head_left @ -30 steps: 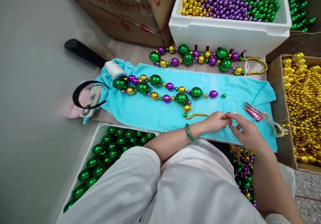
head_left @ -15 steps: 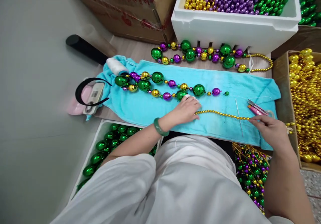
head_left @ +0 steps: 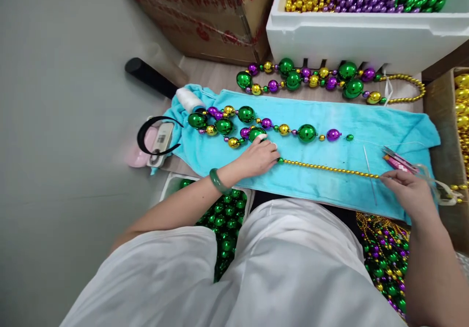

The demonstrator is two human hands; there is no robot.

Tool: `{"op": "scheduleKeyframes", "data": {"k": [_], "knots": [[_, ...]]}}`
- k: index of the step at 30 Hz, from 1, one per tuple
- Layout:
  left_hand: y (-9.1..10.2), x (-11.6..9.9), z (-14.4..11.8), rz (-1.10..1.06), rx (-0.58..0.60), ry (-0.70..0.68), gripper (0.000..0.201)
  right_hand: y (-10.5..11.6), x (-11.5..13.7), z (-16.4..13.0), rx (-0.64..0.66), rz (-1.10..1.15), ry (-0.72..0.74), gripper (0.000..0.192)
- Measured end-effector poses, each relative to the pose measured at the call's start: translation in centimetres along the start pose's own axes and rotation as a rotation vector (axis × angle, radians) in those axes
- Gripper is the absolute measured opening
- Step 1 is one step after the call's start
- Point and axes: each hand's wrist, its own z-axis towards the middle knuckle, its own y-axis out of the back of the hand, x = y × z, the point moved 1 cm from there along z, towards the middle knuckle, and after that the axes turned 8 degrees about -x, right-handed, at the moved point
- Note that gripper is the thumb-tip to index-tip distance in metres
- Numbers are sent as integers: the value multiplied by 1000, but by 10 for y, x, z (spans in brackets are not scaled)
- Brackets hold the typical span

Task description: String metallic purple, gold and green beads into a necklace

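Beads fill this view from above your lap: you sit at a low wooden surface (head_left: 205, 75) draped with a turquoise terry towel (head_left: 322, 190), and a half-strung necklace of large green, gold and purple metallic balls (head_left: 256, 126) lies across it. Your left hand (head_left: 258, 156), with a green jade bangle (head_left: 219, 182) on the wrist, rests palm down on the towel, fingers loosely curled over the left end of a thin strand of small gold beads (head_left: 330, 168), touching one large green ball. Your right hand (head_left: 410, 192) pinches the other end of that strand between closed fingertips, so the strand lies stretched straight between your hands. By my reading, the big-ball section looks mostly assembled and the gold strand is being joined on; no closed loop shows yet. A finished-looking necklace of the same colours (head_left: 330, 77) lies beyond the towel, against a white foam box (head_left: 366, 38) of gold, purple and green beads. Small red-handled snips (head_left: 399, 160) and a thin needle (head_left: 369, 170) lie on the towel near your right hand; a white thread spool (head_left: 189, 99) sits at the towel's left end. A tray of green balls (head_left: 223, 214) sits below your left arm.
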Motion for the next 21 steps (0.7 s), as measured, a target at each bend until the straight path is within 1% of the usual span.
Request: {"op": "scheduleKeyframes", "data": {"k": [4,7,10,12,13,16,19,21], "knots": [[1,8,-11,21,43,70,16,-17,6,-6,95,-114,17,40],[2,8,-14,-12,58,130,15,-25,7,-7,78,-192,9,43],[5,3,-15,-57,19,168,28,-25,8,-7,57,-237,8,43],[5,-2,-14,-108,-23,161,38,-23,8,-8,69,-236,6,41],[4,-5,-13,-135,-43,151,40,-22,8,-9,72,-231,1,41],[-2,-12,-7,-182,-84,149,32,-21,7,-11,48,-219,-11,41],[-10,-16,-2,-194,-114,181,22,-22,4,-13,10,-221,-17,43],[-13,-17,0,-200,-129,198,20,-22,2,-13,3,-224,-25,44]]}}
